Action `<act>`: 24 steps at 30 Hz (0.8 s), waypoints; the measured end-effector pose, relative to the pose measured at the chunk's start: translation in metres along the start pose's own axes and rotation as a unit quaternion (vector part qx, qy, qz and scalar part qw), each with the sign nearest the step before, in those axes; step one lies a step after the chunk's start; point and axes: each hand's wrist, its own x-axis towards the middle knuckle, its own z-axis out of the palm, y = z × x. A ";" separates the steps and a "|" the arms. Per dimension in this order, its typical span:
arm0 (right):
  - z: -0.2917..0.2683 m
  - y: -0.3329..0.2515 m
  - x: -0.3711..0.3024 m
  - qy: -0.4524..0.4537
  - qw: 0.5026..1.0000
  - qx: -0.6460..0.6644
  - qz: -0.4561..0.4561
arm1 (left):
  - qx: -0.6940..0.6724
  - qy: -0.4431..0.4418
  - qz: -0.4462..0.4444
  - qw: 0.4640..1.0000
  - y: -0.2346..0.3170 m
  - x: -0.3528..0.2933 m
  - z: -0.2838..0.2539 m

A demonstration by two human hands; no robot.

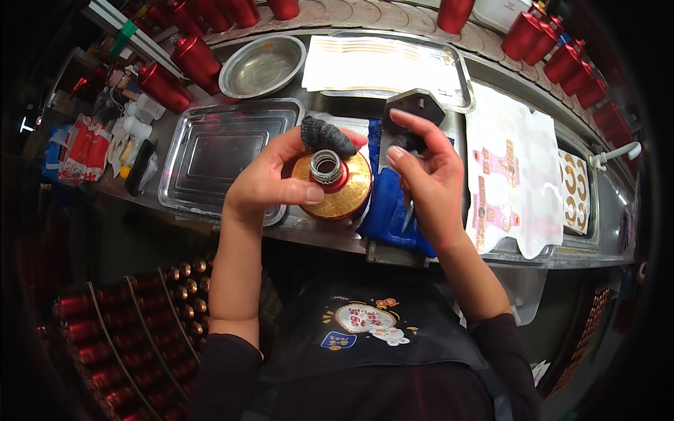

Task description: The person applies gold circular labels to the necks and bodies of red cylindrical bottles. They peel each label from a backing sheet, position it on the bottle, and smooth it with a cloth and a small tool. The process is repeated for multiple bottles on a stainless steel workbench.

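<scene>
Left hand (263,179) is grasping the bottle (340,203); gold shoulder (358,181) is appearing finished, neck (327,177) is standing uncapped; right hand (437,172) is hovering unloaded.

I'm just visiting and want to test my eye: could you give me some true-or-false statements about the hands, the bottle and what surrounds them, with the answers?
1. The left hand holds a gold-topped bottle. True.
2. The bottle's neck is capped. False: it is open.
3. The right hand grips the bottle too. False: it is apart from it.
4. A round metal bowl stands beyond the left hand. True.
</scene>
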 end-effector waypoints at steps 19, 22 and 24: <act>0.011 -0.004 0.004 -0.143 0.982 0.070 0.101 | 0.075 0.169 0.013 0.983 -0.003 -0.022 0.039; 0.012 -0.003 0.007 -0.139 0.982 0.069 0.109 | 0.071 0.174 0.017 0.982 -0.004 -0.022 0.040; 0.011 -0.003 0.005 -0.138 0.980 0.076 0.123 | 0.074 0.175 0.021 0.982 -0.003 -0.022 0.040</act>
